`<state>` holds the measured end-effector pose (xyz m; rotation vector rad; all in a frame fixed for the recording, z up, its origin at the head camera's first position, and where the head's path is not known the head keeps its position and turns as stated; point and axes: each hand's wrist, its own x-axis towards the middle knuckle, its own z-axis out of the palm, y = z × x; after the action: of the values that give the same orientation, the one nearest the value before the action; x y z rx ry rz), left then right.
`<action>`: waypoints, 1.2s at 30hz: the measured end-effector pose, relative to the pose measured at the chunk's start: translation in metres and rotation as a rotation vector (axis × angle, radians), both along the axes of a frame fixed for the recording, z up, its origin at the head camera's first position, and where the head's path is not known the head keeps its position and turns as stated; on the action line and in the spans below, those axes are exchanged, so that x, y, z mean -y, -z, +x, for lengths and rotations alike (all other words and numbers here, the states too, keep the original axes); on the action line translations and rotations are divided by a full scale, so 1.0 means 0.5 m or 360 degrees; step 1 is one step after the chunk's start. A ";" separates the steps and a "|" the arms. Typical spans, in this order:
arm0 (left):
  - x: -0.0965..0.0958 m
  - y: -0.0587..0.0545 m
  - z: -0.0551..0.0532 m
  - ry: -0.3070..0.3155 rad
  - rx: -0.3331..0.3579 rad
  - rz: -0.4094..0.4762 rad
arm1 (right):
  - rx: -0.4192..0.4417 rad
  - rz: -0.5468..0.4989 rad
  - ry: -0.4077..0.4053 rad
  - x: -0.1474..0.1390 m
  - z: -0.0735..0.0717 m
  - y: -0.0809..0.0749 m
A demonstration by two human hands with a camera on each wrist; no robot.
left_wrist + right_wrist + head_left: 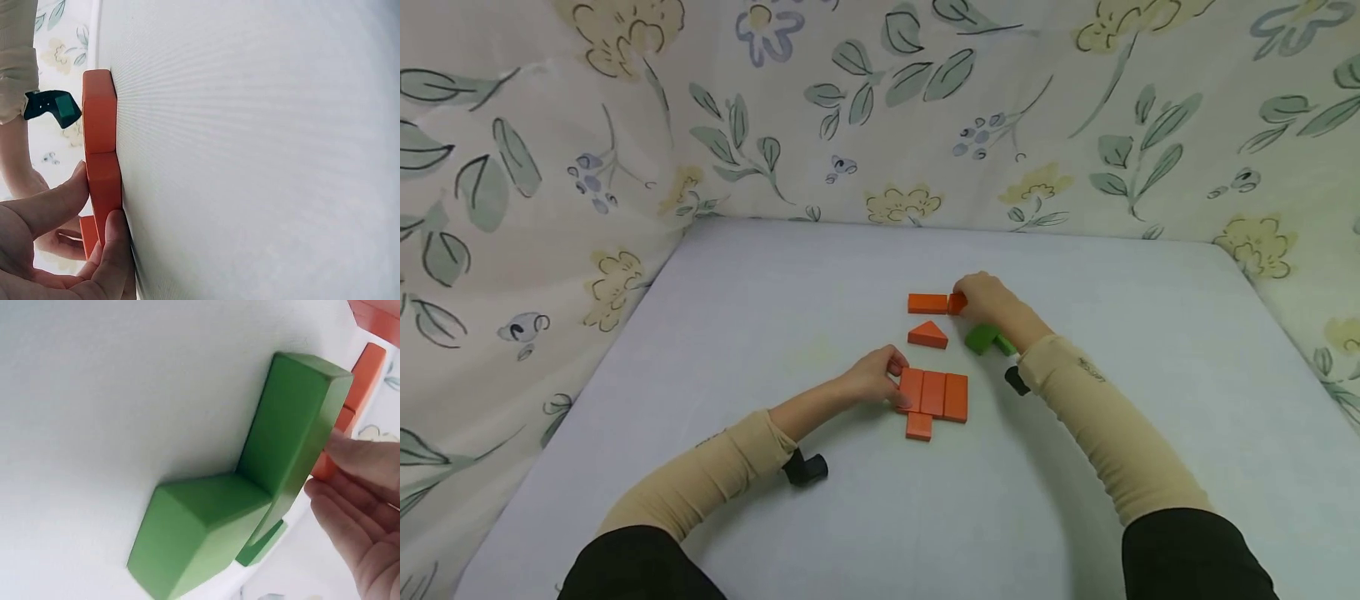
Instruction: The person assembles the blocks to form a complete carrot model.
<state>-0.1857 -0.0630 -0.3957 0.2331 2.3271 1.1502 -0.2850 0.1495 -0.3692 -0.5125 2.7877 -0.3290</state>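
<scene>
On the white table, my left hand [874, 377] grips the leftmost of several orange blocks [934, 393] laid side by side. In the left wrist view its thumb and fingers bracket that orange block [105, 181]. A small orange block [919, 427] lies against the near side of this group. Farther back, my right hand [992, 302] pinches an orange block [957, 303] at the right end of another long orange block [927, 303]. Between the two groups lies an orange triangular block [927, 335].
Green blocks [982, 338] lie just under the right wrist, close together; one long green block [294, 419] shows large in the right wrist view. Black wrist cameras [805, 469] hang below both sleeves. A floral cloth [880, 125] rises behind the table.
</scene>
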 end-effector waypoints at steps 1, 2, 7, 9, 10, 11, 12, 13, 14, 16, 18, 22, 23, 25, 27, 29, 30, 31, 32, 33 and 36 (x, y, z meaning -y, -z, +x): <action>0.000 0.001 0.000 0.0001 0.0000 -0.0003 | -0.0013 -0.0011 0.0014 -0.004 0.002 -0.001; 0.000 0.002 -0.001 -0.0001 0.0002 -0.0006 | -0.0031 -0.0032 0.0019 -0.007 0.004 -0.003; 0.001 0.005 0.000 -0.0018 0.0004 -0.0024 | -0.0147 -0.0171 0.0042 -0.024 0.022 -0.015; 0.000 0.003 0.000 -0.0016 0.0001 -0.0025 | -0.0204 -0.0225 0.0043 -0.031 0.035 -0.022; 0.001 0.002 0.000 -0.0013 -0.0001 -0.0026 | -0.0230 -0.0248 0.0039 -0.034 0.043 -0.026; 0.001 0.001 0.000 -0.0010 -0.0002 -0.0030 | -0.0259 -0.0278 0.0028 -0.037 0.053 -0.030; 0.001 0.001 0.000 -0.0006 -0.0003 -0.0035 | -0.0280 -0.0313 0.0012 -0.039 0.065 -0.034; 0.001 0.000 0.000 -0.0004 -0.0006 -0.0038 | -0.0295 -0.0343 -0.0010 -0.040 0.077 -0.038; 0.000 -0.001 0.000 -0.0005 -0.0004 -0.0041 | -0.0301 -0.0373 -0.0035 -0.041 0.090 -0.041; 0.000 -0.002 0.000 -0.0004 -0.0007 -0.0050 | -0.0321 -0.0439 -0.0115 -0.042 0.119 -0.043; -0.001 -0.002 0.001 -0.0003 -0.0013 -0.0049 | -0.0314 -0.0491 -0.0210 -0.039 0.151 -0.043; -0.002 -0.001 0.001 -0.0005 -0.0025 -0.0037 | -0.0233 -0.0510 -0.0380 -0.029 0.213 -0.035; -0.002 0.000 0.001 -0.0005 -0.0028 -0.0034 | -0.0200 -0.0494 -0.0409 -0.026 0.228 -0.032; -0.002 0.002 0.001 -0.0002 -0.0032 -0.0029 | -0.0150 -0.0471 -0.0464 -0.021 0.256 -0.026; -0.002 0.003 0.000 0.0001 -0.0036 -0.0023 | -0.0128 -0.0453 -0.0516 -0.015 0.279 -0.019; -0.003 0.004 0.000 0.0003 -0.0037 -0.0015 | -0.0131 -0.0441 -0.0566 -0.011 0.298 -0.014; -0.003 0.003 0.000 0.0001 -0.0036 -0.0010 | -0.0142 -0.0440 -0.0587 -0.009 0.305 -0.011; -0.003 0.003 0.000 0.0000 -0.0035 -0.0008 | -0.0151 -0.0437 -0.0601 -0.007 0.311 -0.009; -0.004 0.003 0.000 -0.0001 -0.0036 -0.0008 | -0.0158 -0.0427 -0.0605 -0.006 0.316 -0.006; -0.004 0.003 0.000 -0.0003 -0.0035 -0.0009 | -0.0161 -0.0417 -0.0606 -0.004 0.320 -0.004; -0.005 0.003 0.000 -0.0010 -0.0031 -0.0015 | -0.0141 -0.0398 -0.0589 -0.002 0.327 0.004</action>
<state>-0.1859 -0.0606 -0.3973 0.2346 2.3512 1.1442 -0.1217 0.1503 -0.3714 -1.1060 2.6701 -0.5829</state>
